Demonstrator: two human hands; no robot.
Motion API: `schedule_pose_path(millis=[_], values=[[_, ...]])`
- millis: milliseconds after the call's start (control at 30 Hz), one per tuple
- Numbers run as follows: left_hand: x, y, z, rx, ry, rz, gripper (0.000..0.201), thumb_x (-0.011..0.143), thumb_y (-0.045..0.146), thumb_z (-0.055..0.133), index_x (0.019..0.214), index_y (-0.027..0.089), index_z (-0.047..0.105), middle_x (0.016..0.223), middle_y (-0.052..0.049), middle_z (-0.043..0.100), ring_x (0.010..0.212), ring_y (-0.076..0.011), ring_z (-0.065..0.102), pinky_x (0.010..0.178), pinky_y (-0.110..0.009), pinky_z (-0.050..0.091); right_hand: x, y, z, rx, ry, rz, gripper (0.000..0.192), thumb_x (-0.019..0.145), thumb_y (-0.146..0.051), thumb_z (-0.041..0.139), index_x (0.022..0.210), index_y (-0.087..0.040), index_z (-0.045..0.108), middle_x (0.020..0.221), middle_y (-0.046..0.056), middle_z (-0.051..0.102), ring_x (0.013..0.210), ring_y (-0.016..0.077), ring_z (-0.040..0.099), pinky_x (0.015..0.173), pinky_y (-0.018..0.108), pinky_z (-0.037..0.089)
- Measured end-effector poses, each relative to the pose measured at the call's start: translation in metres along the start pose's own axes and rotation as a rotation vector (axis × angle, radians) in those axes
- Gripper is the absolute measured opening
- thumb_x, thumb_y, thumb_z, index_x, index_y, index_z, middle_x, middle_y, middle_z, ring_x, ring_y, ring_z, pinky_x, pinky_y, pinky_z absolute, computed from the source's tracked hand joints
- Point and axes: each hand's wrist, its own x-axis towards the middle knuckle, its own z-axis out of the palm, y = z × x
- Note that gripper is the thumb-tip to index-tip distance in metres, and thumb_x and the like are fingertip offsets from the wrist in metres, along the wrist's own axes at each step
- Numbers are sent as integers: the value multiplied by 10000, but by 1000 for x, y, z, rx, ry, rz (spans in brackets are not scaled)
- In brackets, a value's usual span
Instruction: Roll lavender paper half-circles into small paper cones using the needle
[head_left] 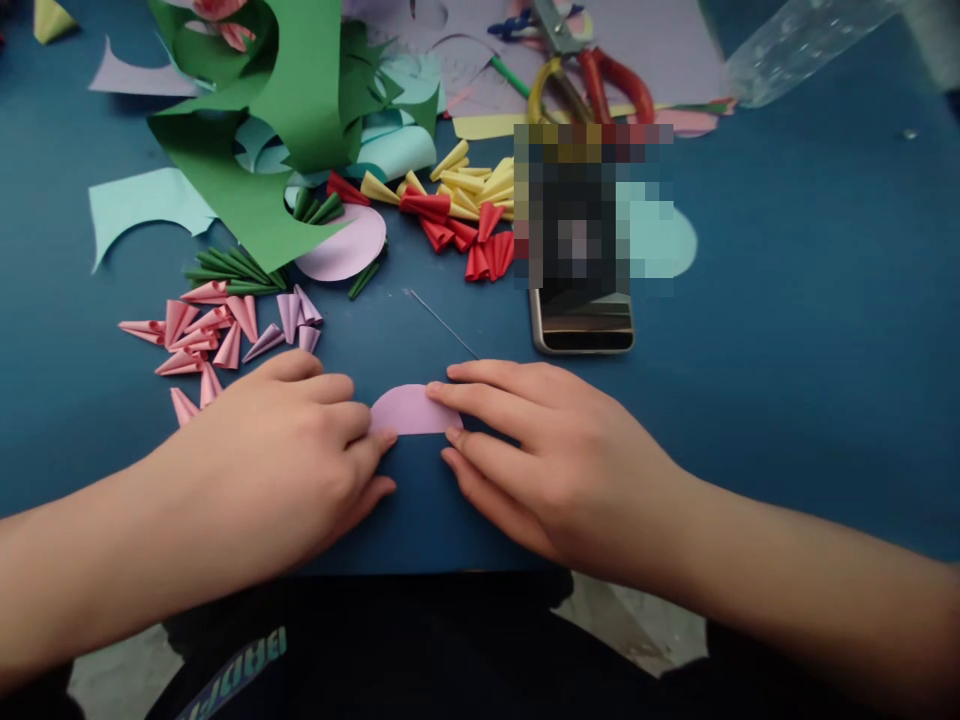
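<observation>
A lilac paper half-disc (412, 410) lies flat on the blue counter (787, 380), directly between the two hands and touching both. Its long axis runs side to side, straight edge toward the person, curved edge away. The left hand (292, 460) rests palm down at the paper's left end, fingers held together and curled slightly, the fingertips pressing that end down. The right hand (555, 460) comes in from the other side, fingers extended and close together; its index fingertip sits on the paper's upper right edge and the next finger touches the lower right corner. Neither hand lifts the paper (it looks pinned flat rather than pinched). Both are equally near.

Just beyond the left hand lie pink paper cones (199, 335) and a few lilac cones (296, 318). Beyond the right hand sits a phone (583, 325), with a thin wire (442, 322) between it and the fingertips. Farther off are red and yellow cones (457, 205), green paper scraps (277, 110) and scissors (592, 75). To the right of the right hand the counter is bare; the near counter edge lies just under the wrists.
</observation>
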Motion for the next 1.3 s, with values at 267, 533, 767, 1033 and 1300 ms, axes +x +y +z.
schedule_pose_path(millis=[267,533,767,1033,1300], values=[[-11,-6,-8,-14,-34,-20,481,1142,354,492,877,237,876,601,-35,656,564,-261,622,658,-451,424,-2,0,-1,-28,10,-10,291,1077,-101,637,869,-91,840,1166,174,886,1117,421,863,764,504,742],[-9,-14,-4,-96,-69,-34,420,1152,377,530,845,239,780,699,-40,679,654,-266,630,708,-436,435,0,15,14,17,129,38,387,1077,-349,754,1089,31,823,1097,261,818,983,398,780,882,554,717],[-6,-25,1,-201,-13,-123,248,1154,353,538,1014,208,682,911,-51,670,755,-237,629,662,-358,427,-1,15,19,110,154,49,208,1049,-255,795,1052,-47,813,1128,229,780,1011,330,680,913,483,654],[-9,-20,9,-283,25,-122,147,1152,326,583,1266,248,631,1229,-73,703,987,-267,726,801,-362,534,0,19,19,327,180,19,151,1036,-66,703,905,-134,732,1065,145,748,994,238,618,890,385,579],[-7,-13,2,-346,94,-90,149,1156,261,562,1101,202,687,1219,-91,685,943,-216,709,807,-334,549,-2,13,20,356,229,26,235,1126,-256,674,907,-170,680,1056,107,652,931,208,516,804,374,508]])
